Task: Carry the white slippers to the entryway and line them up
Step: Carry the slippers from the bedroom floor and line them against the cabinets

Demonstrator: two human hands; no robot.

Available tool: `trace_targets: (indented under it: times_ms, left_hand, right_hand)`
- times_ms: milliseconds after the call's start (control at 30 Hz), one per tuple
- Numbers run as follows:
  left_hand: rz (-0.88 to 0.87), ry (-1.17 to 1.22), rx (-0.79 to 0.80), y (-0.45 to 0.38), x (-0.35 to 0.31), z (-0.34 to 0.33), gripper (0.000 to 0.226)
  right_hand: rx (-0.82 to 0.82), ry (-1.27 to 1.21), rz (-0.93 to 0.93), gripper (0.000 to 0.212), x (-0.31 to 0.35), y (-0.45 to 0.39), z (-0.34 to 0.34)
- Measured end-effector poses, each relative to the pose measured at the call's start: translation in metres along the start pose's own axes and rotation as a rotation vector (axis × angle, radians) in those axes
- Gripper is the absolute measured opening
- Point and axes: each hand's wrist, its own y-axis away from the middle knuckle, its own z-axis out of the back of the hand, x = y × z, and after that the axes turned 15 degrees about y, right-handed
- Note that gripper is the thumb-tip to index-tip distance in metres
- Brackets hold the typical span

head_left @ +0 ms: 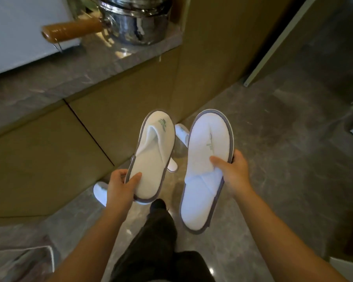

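Observation:
I hold one white slipper with a grey rim in each hand, above the grey stone floor. My left hand (pixel 121 185) grips the heel end of the left slipper (pixel 154 151), whose toe points away from me. My right hand (pixel 231 173) pinches the middle of the right slipper (pixel 207 151), which is turned round with its toe end toward me. Below them, two more white slippers lie on the floor: one (pixel 181 132) between the held pair near the cabinet base, one (pixel 100 192) left of my left wrist.
An olive cabinet (pixel 49 159) with a grey stone top runs along the left; a steel pot with a wooden handle (pixel 135 23) stands on it. My dark trouser leg and foot (pixel 157 226) are below the slippers. A door frame (pixel 283 39) rises at the right.

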Motion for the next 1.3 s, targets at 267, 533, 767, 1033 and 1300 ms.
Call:
trace_targets:
  times_ms: [267,533,767,1033,1300]
  left_hand:
    - [0.054,0.052,-0.075,-0.082,-0.02,-0.057,0.019]
    - [0.228,0.072,-0.142,-0.137,0.067,-0.088,0.028]
    - [0.285,0.147,-0.25,-0.199,0.205,-0.117,0.029]
    - [0.235,0.206,-0.348,-0.27,0.404,-0.135,0.025]
    - [0.114,0.184,-0.344,-0.33,0.516,-0.142,0.023]
  right_hand:
    - [0.189,0.062,-0.052,0.03,0.013,-0.117,-0.049]
    - [0.431,0.155,0.005,0.032,-0.043,-0.216,-0.136]
    - [0.472,0.24,0.053,0.035,-0.155,-0.286,-0.222]
    - [0.465,0.477,0.135,0.052,-0.326,-0.35,-0.324]
    - [0.379,0.547,0.243,0.051,-0.425,-0.397,-0.414]
